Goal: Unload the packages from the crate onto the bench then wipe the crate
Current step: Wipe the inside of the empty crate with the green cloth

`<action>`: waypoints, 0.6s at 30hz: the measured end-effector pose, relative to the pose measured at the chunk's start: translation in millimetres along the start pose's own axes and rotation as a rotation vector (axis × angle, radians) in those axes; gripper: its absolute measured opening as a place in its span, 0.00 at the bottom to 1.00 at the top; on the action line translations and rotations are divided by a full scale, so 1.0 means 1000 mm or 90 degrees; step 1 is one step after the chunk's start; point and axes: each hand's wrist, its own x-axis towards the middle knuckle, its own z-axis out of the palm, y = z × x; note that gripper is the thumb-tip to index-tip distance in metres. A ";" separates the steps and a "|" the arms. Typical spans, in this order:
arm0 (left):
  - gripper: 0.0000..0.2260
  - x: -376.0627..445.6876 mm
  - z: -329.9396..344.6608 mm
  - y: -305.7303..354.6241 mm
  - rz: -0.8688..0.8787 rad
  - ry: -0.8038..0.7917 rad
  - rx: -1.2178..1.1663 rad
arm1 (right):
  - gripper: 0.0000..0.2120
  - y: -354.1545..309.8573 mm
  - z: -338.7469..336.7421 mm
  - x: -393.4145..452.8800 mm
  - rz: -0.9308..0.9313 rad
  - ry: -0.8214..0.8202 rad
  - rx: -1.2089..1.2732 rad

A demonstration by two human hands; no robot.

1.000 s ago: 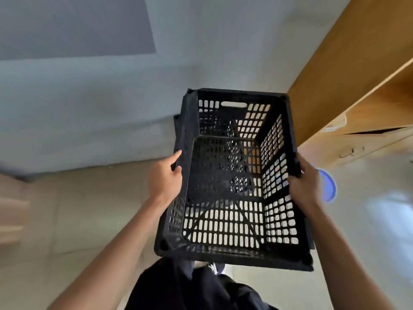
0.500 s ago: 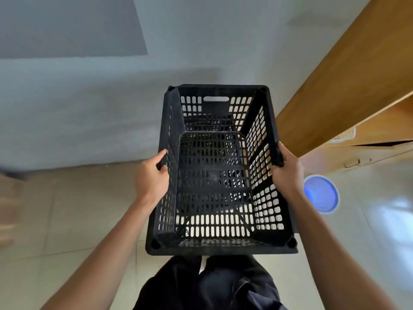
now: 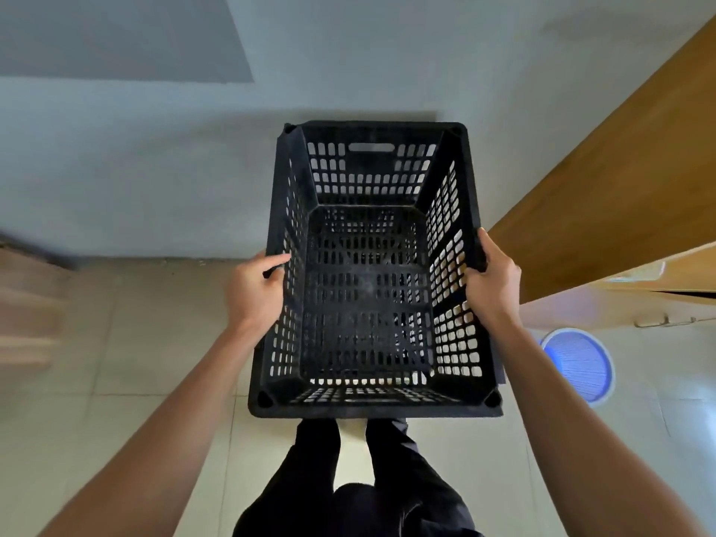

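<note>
A black perforated plastic crate (image 3: 372, 410) hangs in the air in front of me, above the tiled floor. Nothing lies inside it; its slotted bottom shows. My left hand (image 3: 255, 292) grips the crate's left rim, thumb over the top edge. My right hand (image 3: 492, 284) grips the right rim the same way. A dark cloth-like flap seems to hang along the left wall by my left hand; what it is I cannot tell. No packages or bench are in view.
A wooden cabinet or door (image 3: 620, 180) stands close on the right. A round blue lid or basin (image 3: 577, 366) lies on the floor at the right. A grey wall (image 3: 155, 168) is ahead. My dark-trousered legs (image 3: 348, 478) are below the crate.
The crate has swung from tilted to square in front of me and shifted left in view. Both hands kept their grip on the rims.
</note>
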 end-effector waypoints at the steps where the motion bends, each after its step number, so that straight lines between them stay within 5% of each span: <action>1: 0.15 0.001 0.002 0.000 0.006 0.000 -0.001 | 0.36 0.001 0.002 0.004 0.004 0.002 0.002; 18: 0.12 0.035 0.017 -0.005 -0.024 0.033 -0.004 | 0.37 0.001 0.024 0.029 0.037 0.007 0.020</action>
